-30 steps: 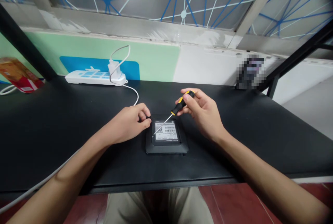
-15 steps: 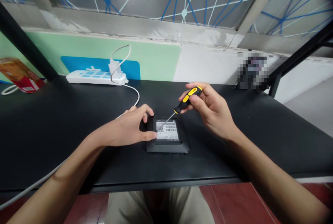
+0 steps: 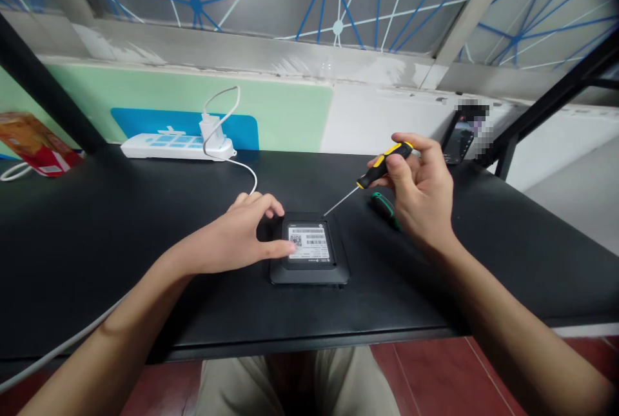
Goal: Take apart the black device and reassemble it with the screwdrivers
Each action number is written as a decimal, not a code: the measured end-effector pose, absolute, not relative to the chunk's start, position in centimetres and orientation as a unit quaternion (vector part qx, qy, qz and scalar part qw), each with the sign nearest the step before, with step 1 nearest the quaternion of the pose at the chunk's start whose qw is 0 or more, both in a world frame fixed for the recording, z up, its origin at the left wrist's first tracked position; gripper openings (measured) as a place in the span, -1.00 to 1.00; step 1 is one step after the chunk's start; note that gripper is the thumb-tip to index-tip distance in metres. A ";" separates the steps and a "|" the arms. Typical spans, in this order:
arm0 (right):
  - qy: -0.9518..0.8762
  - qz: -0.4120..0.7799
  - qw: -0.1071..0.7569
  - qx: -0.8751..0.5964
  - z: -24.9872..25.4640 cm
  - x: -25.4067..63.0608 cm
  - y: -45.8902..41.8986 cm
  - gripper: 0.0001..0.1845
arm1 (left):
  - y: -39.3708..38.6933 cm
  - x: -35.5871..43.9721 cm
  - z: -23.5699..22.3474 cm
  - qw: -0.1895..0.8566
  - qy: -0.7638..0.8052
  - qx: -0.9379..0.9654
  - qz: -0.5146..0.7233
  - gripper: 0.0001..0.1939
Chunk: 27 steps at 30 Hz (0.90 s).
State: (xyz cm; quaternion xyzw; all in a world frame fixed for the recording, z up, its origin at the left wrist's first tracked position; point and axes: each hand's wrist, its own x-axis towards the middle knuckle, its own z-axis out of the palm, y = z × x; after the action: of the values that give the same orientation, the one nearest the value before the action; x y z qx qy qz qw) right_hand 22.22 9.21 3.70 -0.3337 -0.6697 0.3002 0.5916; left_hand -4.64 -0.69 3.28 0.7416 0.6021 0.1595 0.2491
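resting left hand (image 3: 242, 234), thumb and fingers apart, on the black labelled device (image 3: 309, 275) lying flat on the table (image 3: 387, 300), probably to steady it; clamping right hand (image 3: 424, 193) around the yellow-and-black screwdriver (image 3: 371, 176), angling its shaft toward the device's far edge.

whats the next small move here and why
Probably shift the screwdriver slightly, to set its tip squarely on the far right corner of the black device. The right hand holds it with the tip close to that corner, though contact is hard to tell; the left hand has its thumb on the label, which may steady the device.
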 end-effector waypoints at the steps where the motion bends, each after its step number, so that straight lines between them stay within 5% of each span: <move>1: -0.670 0.291 0.596 -0.334 3.6 22.5 9.4 -0.61 | -0.8 -4.6 3.4 0.249 0.600 0.744 0.157 -0.37; 7: -0.674 0.296 0.589 -0.333 3.3 23.0 9.2 -0.63 | -1.2 -4.5 3.3 0.254 0.550 0.784 0.134 -0.04; 19: -0.703 0.266 0.564 -0.342 3.0 23.1 8.6 -0.61 | -1.0 -3.7 2.7 0.237 0.531 0.801 0.139 -0.10; 27: -0.653 0.366 0.599 -0.284 2.7 23.1 9.4 -0.56 | -1.0 -2.1 2.4 0.204 0.531 0.811 0.138 -0.15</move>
State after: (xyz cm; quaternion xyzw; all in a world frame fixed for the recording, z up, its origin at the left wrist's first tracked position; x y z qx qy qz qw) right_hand 23.15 9.43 2.67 -0.2845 -0.6529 0.3663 0.5989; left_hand -2.10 -1.03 2.41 0.8110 0.5305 0.1384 0.2043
